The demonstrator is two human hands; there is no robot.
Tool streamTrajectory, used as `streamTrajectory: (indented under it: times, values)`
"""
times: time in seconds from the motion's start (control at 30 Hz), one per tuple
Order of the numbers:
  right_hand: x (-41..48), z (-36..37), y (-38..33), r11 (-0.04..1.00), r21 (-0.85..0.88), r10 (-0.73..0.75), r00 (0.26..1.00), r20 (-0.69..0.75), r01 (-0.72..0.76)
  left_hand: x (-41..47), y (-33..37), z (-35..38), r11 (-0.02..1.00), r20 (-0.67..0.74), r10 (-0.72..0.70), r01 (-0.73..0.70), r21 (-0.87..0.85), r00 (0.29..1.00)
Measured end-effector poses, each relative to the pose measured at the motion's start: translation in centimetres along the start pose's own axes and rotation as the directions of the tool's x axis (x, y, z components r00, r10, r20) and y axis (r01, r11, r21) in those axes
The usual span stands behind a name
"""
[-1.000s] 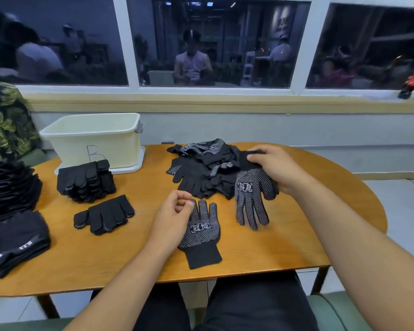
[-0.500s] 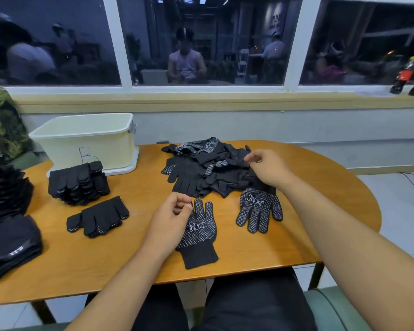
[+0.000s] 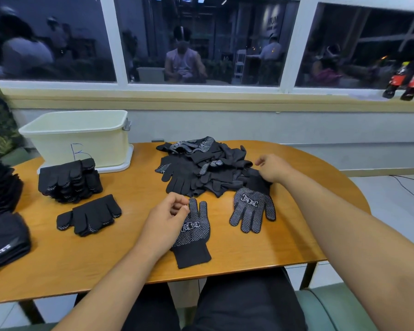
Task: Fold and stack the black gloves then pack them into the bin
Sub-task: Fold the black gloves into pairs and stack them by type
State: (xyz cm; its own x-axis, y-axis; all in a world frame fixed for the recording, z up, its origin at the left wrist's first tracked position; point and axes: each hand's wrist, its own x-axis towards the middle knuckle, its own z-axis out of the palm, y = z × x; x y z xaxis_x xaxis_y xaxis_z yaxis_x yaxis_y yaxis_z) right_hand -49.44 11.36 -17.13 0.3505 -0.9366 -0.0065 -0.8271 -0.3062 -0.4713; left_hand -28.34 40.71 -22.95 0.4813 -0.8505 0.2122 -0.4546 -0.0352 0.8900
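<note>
A black glove with white grip dots (image 3: 194,232) lies flat near the table's front edge, cuff toward me. My left hand (image 3: 164,220) sits at its left side, fingers curled, pinching one of its fingertips. A second dotted glove (image 3: 252,209) lies to the right, fingers pointing toward me. My right hand (image 3: 274,168) holds it at the cuff. Behind both is a loose pile of black gloves (image 3: 201,168). A stack of folded gloves (image 3: 69,180) and one folded pair (image 3: 89,215) lie at the left. The cream bin (image 3: 77,137) stands at the back left.
The bin rests on its lid on the oval wooden table (image 3: 225,263). Dark folded fabric items (image 3: 5,237) are piled at the far left edge. A window ledge and wall run behind the table. My legs are under the front edge.
My right hand drew the second glove out of the pile and laid it flat on the table to the right of the first. My left hand stayed at the first glove's fingers.
</note>
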Motion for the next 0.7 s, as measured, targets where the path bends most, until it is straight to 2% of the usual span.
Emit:
streamTrajectory:
  times: [0.07,0.13,0.3,0.4,0.43,0.53,0.7]
  values:
    - [0.1,0.7,0.7,0.995,-0.097,0.040,0.995,0.087,-0.032,0.0,0.0,-0.1,1.000,0.006,0.002,-0.002,0.002,1.000]
    - [0.2,1.1,1.2,0.993,-0.113,0.056,0.994,0.097,-0.045,0.0,0.0,-0.1,1.000,0.008,0.000,0.000,0.004,1.000]
    - [0.1,0.7,1.4,0.999,-0.030,0.035,0.998,-0.046,-0.036,0.0,0.0,-0.1,1.000,0.018,-0.008,0.008,0.012,1.000]
    - [0.0,0.1,0.6,0.978,-0.209,-0.043,0.994,-0.105,0.020,0.1,0.1,-0.1,1.000,0.018,-0.015,0.015,0.008,1.000]
    - [-0.1,0.1,0.2,0.970,-0.234,-0.084,0.991,-0.100,0.058,0.1,0.1,-0.2,1.000,0.020,-0.014,0.014,0.005,1.000]
    - [-0.1,0.4,-1.0,0.983,-0.112,-0.149,0.989,-0.026,0.145,-0.1,0.1,-0.1,1.000,0.022,-0.015,0.015,0.010,1.000]
    - [-0.2,1.6,-1.3,0.977,-0.190,-0.078,0.992,0.099,0.096,-0.2,0.2,-0.2,1.000,0.025,-0.012,0.012,0.003,1.000]
